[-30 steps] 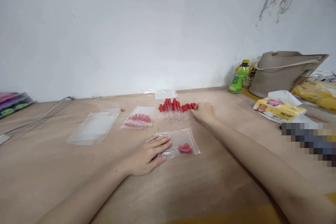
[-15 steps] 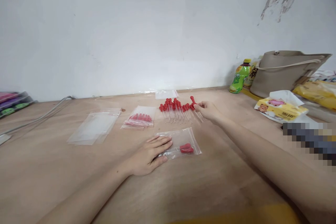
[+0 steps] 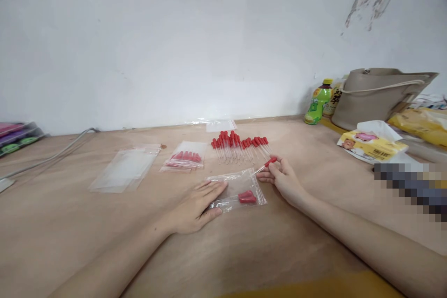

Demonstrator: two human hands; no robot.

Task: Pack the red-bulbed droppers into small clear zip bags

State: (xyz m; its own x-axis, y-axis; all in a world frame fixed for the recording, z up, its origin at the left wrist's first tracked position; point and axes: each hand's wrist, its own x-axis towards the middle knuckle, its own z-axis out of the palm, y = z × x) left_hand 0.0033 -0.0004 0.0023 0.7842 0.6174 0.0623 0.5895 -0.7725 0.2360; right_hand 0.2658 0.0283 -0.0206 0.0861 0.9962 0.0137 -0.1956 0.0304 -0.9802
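My left hand (image 3: 200, 202) lies flat with its fingers stretched over the left part of a clear zip bag (image 3: 233, 180). Inside that bag, red rubber bulbs (image 3: 247, 196) of droppers show near its right end. Between the thumb and fingers of my right hand (image 3: 284, 179) is a glass dropper (image 3: 270, 162), held by its red bulb. Its thin tip points left and down at the bag's upper right corner; whether it is inside the mouth I cannot tell. Behind the bag, several red-bulbed droppers (image 3: 230, 142) lie in a row, bulbs toward the wall.
Filled zip bags (image 3: 185, 156) are stacked left of the droppers, with flat zip bags (image 3: 127, 167) farther left. A green bottle (image 3: 318, 102), a beige bag (image 3: 370, 98) and a tissue pack (image 3: 372, 144) stand at the right. A grey cable (image 3: 63, 149) crosses the left side.
My right hand has taken a dropper from the right end of the row and brought it forward to the zip bag's corner. My left hand has stayed on the bag.
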